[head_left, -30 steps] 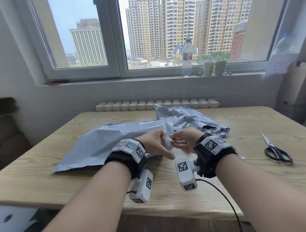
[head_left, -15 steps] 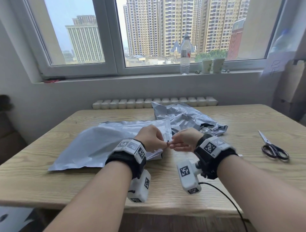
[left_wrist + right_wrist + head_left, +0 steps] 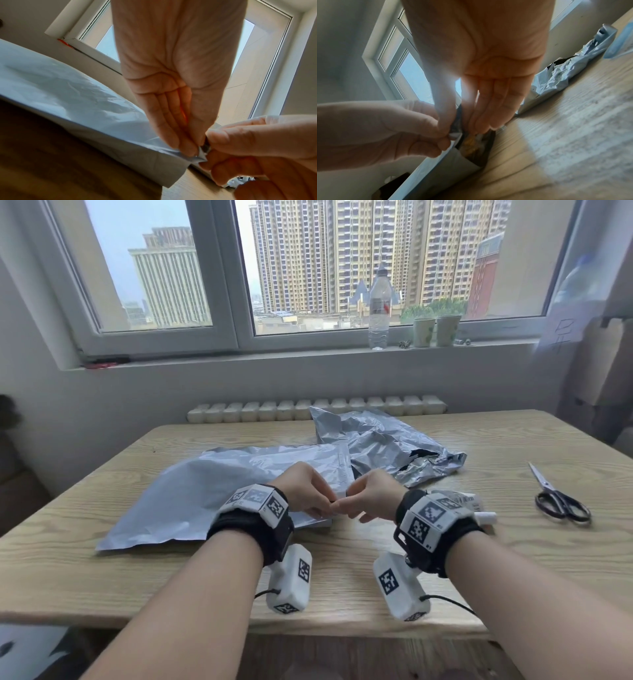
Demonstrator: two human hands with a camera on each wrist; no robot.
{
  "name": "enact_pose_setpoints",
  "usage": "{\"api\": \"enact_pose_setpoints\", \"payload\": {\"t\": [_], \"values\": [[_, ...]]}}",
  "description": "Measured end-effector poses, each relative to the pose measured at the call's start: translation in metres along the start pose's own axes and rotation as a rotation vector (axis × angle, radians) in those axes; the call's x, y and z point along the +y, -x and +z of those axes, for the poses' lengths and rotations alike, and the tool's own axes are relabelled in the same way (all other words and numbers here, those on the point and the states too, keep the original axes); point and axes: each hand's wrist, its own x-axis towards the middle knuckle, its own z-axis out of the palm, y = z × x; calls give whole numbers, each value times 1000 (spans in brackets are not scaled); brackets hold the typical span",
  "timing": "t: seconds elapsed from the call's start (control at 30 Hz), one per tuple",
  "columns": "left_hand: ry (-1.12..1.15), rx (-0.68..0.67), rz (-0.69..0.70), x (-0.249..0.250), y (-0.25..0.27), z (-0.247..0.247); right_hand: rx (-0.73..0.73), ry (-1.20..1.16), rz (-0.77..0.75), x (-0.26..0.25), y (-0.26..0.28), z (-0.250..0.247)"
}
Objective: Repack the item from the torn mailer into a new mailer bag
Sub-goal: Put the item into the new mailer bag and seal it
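From the head view, two grey mailers lay on the table [image 3: 445, 559]: a smooth new mailer [image 3: 212, 491] lying flat at centre-left and a crumpled torn mailer [image 3: 387, 446] behind and to its right, their edges overlapping or touching. One pair of scissors [image 3: 556, 499] sat well apart on the right; one bottle [image 3: 378, 309] and two cups [image 3: 435, 330] stood on the sill. The left hand [image 3: 305, 491] and right hand [image 3: 371, 496] met at the new mailer's near right corner, fingers curled, both pinching its edge (fingertips nearly touching each other). From the left wrist view, the left hand [image 3: 171, 94] pointed downward, its fingers [image 3: 185, 142] straight and pressed together against the thumb, clamped on a small crumpled bit of the new mailer [image 3: 77, 101] at its corner; the right hand [image 3: 257, 148] gripped the same bit from the other side. From the right wrist view, the right hand [image 3: 484, 67] pinched the dark inner lip of the new mailer [image 3: 453, 159] between thumb and fingers, and the left hand [image 3: 385, 128] held a pale tab of the edge just beside it. The mouth gaped slightly, and something yellowish, the item [image 3: 470, 143], showed inside, too blurred to identify. The torn mailer [image 3: 565, 75] lay beyond on the table [image 3: 573, 135].
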Motion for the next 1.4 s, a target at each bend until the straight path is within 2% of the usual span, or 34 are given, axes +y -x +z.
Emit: {"api": "enact_pose_setpoints", "payload": {"t": [0.4, 0.57, 0.77, 0.83, 0.93, 1.17, 1.4], "values": [[55, 37, -28, 0, 1, 1, -14, -21, -32, 6, -2, 1], [173, 89, -40, -2, 3, -4, -37, -170, -38, 8, 1, 0], [185, 126, -11, -2, 5, -6, 82, -352, -54, 3, -1, 2], [165, 133, -4, -3, 6, -7, 103, -330, -60, 2, -2, 3], [165, 159, 4, -5, 5, -8, 52, -239, -52, 1, -1, 5], [279, 145, -6, -7, 9, -11, 29, -236, -69, 4, -1, 8], [272, 167, -19, -8, 7, -9, 24, -216, -100, 4, -1, 8]]}}
